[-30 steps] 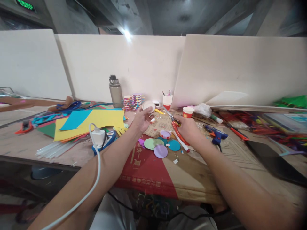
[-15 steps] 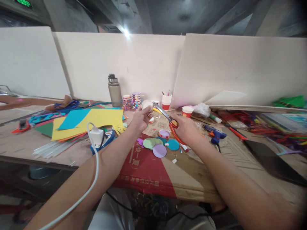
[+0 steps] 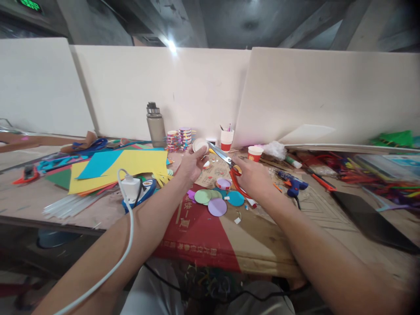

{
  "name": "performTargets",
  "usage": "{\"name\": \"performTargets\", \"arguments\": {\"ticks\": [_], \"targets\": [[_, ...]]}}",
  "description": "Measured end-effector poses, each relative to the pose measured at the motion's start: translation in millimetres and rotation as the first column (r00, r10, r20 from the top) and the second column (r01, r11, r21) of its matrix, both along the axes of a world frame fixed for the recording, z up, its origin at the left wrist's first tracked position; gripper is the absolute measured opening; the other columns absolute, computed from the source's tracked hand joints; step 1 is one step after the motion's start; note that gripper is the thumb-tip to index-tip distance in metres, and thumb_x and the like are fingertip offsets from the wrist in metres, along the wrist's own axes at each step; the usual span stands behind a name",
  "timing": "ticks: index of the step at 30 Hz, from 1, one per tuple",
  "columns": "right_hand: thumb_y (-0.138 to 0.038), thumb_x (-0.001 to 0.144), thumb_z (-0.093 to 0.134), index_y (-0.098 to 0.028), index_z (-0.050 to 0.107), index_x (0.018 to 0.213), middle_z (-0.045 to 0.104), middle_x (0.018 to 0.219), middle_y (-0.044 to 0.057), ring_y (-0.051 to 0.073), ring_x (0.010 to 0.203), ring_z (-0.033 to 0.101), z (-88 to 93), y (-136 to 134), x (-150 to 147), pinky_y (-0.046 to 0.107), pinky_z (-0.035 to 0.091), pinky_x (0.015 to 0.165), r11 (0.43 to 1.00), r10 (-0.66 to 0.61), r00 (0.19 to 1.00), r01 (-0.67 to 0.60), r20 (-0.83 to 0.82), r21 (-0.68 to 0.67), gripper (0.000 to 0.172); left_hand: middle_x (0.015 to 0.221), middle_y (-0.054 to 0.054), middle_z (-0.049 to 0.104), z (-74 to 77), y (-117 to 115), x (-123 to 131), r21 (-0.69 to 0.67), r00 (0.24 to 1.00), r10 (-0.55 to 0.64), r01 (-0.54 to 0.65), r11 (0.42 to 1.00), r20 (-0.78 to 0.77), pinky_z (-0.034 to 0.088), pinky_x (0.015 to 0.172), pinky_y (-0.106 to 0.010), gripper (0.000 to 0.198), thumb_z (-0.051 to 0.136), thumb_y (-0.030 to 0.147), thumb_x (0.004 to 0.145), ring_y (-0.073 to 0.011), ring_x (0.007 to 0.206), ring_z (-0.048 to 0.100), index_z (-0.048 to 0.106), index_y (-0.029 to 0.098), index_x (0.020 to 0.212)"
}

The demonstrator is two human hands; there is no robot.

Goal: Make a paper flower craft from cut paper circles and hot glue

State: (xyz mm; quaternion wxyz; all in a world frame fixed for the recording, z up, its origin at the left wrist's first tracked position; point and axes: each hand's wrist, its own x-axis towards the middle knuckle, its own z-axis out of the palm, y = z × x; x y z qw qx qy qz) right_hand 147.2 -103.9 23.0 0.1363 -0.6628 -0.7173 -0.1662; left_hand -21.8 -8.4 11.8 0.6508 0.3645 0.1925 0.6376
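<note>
- Pale boards (image 3: 328, 96) backed the table (image 3: 22, 199).
- Left hand (image 3: 193, 165) pinched a white round piece (image 3: 198, 145).
- Right hand (image 3: 252, 176) gripped scissors (image 3: 225, 159), tips near that piece's edge; cutting looked unfinished.
- Beyond the left grip, striped stacks (image 3: 185, 136) looked finished; on its near side, loose paper discs (image 3: 217, 207) seemed unused.

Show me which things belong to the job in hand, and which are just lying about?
In use:
- scissors, in the right hand
- white round piece, in the left hand

Apparently just lying about:
- grey bottle
- blue glue gun
- white plug
- lilac disc, though possibly related
</note>
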Motion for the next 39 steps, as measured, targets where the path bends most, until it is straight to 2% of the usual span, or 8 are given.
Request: {"name": "performTargets", "arguments": {"ticks": [13,21,28,31,34,39], "targets": [[-0.018,0.087,0.044,-0.025,0.060,0.123,0.073,0.098,0.010,0.027,0.084,0.067,-0.5,2.2,0.9,0.031,0.040,0.065,0.999,0.009,1.000,-0.010,-0.020,-0.034,0.040,0.073,0.005,0.063,-2.9,2.9,0.9,0.013,1.000,0.015,-0.015,1.000,-0.022,0.039,0.053,-0.018,0.043,0.086,0.013,0.051,-0.0065,0.062,0.058,0.060,0.019,0.085],[-0.015,0.084,0.046,-0.026,0.060,0.123,0.074,0.096,0.010,0.026,0.085,0.067,-1.9,3.7,0.5,0.031,0.040,0.067,0.999,0.016,0.999,-0.017,-0.034,-0.034,0.042,0.069,0.005,0.062,-3.8,4.7,-0.3,0.018,1.000,-0.024,0.024,1.000,0.007,0.037,0.050,-0.018,0.039,0.084,0.011,0.052,-0.0048,0.056,0.053,0.059,0.017,0.081],[-0.015,0.085,0.046,-0.023,0.065,0.115,0.074,0.094,0.011,0.026,0.084,0.067,-1.7,3.0,0.0,0.030,0.039,0.068,0.999,0.020,0.998,-0.023,-0.055,-0.042,0.036,0.071,0.004,0.063,-3.7,5.0,-0.5,0.029,0.999,-0.050,0.050,0.998,0.003,0.037,0.051,-0.018,0.037,0.082,0.010,0.054,-0.0055,0.057,0.053,0.059,0.018,0.082],[-0.016,0.084,0.046,-0.023,0.065,0.116,0.074,0.092,0.011,0.024,0.081,0.067,-3.5,4.7,1.3,0.029,0.039,0.066,0.999,0.034,0.993,-0.037,-0.115,-0.021,0.038,0.072,0.004,0.063,-3.7,5.2,-1.3,0.033,0.998,-0.061,0.061,0.998,0.002,0.035,0.050,-0.019,0.037,0.081,0.011,0.055,-0.0050,0.056,0.052,0.059,0.018,0.083],[-0.018,0.084,0.047,-0.025,0.063,0.123,0.074,0.091,0.010,0.023,0.079,0.067,-6.8,8.5,4.8,0.028,0.040,0.066,0.999,0.051,0.968,-0.054,-0.245,-0.004,0.043,0.079,0.003,0.066,-3.8,6.0,-2.6,0.008,0.998,-0.066,0.066,0.998,-0.009,0.038,0.052,-0.019,0.039,0.082,0.013,0.053,-0.0062,0.060,0.056,0.059,0.018,0.083],[-0.020,0.083,0.050,-0.023,0.058,0.130,0.074,0.097,0.009,0.021,0.083,0.066,-10.3,13.2,10.8,0.027,0.044,0.071,0.978,0.207,0.886,-0.192,-0.415,0.079,0.048,0.080,0.003,0.066,-4.0,7.2,-4.1,0.038,0.998,-0.051,0.052,0.998,-0.019,0.045,0.059,-0.020,0.039,0.083,0.013,0.054,-0.0090,0.069,0.060,0.057,0.020,0.082]]}}
